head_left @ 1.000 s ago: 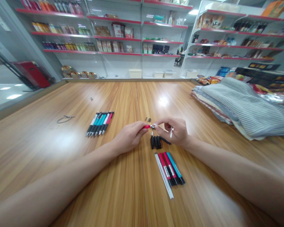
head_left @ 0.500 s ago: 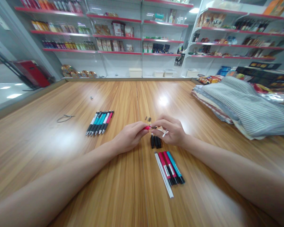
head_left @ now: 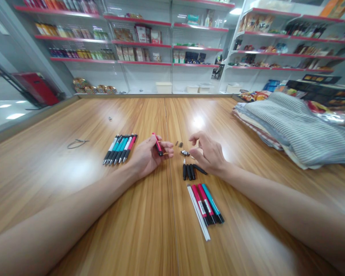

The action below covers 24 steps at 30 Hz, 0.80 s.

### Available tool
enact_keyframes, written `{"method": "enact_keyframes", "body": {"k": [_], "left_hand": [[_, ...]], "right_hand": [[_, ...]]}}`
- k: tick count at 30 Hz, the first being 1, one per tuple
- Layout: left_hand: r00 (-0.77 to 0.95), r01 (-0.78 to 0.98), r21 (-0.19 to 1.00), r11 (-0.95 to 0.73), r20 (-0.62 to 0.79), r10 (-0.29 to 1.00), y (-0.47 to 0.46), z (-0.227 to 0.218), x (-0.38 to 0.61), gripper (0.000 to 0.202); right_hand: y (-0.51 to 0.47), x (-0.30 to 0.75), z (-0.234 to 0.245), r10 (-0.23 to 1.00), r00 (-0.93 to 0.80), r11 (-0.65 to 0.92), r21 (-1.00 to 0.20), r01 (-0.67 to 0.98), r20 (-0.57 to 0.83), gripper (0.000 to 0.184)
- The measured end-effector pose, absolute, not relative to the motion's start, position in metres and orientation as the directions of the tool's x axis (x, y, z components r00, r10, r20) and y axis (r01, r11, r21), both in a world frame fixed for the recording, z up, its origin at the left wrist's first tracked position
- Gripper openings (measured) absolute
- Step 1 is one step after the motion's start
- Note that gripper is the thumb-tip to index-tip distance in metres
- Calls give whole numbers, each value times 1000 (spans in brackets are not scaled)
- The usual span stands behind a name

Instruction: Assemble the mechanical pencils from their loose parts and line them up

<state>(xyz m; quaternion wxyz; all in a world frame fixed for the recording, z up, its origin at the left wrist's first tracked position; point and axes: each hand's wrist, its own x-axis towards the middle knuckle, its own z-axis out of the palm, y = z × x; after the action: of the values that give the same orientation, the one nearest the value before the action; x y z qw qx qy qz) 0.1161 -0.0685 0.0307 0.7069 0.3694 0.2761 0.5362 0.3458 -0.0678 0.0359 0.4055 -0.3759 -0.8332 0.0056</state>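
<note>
My left hand [head_left: 148, 155] holds a pink pen barrel [head_left: 158, 145] with a black end, its fingers loosely curled and the palm turned up. Over the small parts on the right, my right hand [head_left: 211, 153] hovers with thumb and forefinger apart, seemingly holding nothing. Below its fingertips lies a little cluster of shiny pen tips [head_left: 185, 153]. Several black pen grips [head_left: 189, 172] sit just nearer, one slanted beside the right wrist. Closer to me are two pink barrels [head_left: 199, 204], a teal barrel [head_left: 212, 201] and thin white refills [head_left: 198, 212].
Assembled pens [head_left: 120, 149] lie in a row left of my left hand. Tiny dark parts [head_left: 181, 144] rest between the hands. A grey cord loop [head_left: 77, 143] is at far left, folded striped cloth [head_left: 301, 126] at right. Stocked shelves stand behind the wooden table [head_left: 143, 230].
My hands have parted. The left has turned palm up with the pink barrel; the right has let go of small parts. A slanted black grip now shows by the right wrist.
</note>
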Motion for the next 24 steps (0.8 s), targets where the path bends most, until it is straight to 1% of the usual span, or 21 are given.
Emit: {"method": "enact_keyframes", "body": {"k": [3,6,8,10,11,12,14,15,16,18,21,24], "left_hand": [[264,-547,821,162,-15,964,-67,30,116,22],[263,-481,875,62,76,962,-70,29,119,13],[260,-354,933,-66,165,951,-74,28,122,15],[276,-144,963,-226,259,926,-80,27,125,20],[300,-17,949,-314,304,904,-83,26,126,21],[326,110,908,-403,350,878,-86,26,126,22],[389,316,774,-549,422,819,-91,26,127,24],[418,384,706,-595,443,794,-92,26,127,25],[439,430,651,-626,455,775,-93,27,127,25],[450,483,587,-650,470,759,-94,27,127,24],[400,530,559,-637,497,770,-93,27,128,23],[384,538,547,-641,518,764,-91,27,127,22]], "right_hand": [[-64,345,33,667,-334,655,-310,689,666,29],[-63,344,33,627,-356,670,-246,700,693,24],[-65,343,34,596,-405,697,-197,690,693,22],[-67,343,35,576,-447,718,-162,677,684,19],[-67,342,35,563,-465,730,-147,667,683,19],[-68,343,35,544,-484,746,-131,653,686,20],[-68,343,36,495,-525,785,-96,613,692,24],[-68,343,36,469,-543,802,-78,592,697,26],[-68,344,35,446,-559,816,-61,575,699,27],[-67,344,35,416,-566,828,-41,559,712,26],[-67,345,35,395,-557,829,-22,559,730,26],[-66,346,36,353,-606,848,30,529,713,30]]}}
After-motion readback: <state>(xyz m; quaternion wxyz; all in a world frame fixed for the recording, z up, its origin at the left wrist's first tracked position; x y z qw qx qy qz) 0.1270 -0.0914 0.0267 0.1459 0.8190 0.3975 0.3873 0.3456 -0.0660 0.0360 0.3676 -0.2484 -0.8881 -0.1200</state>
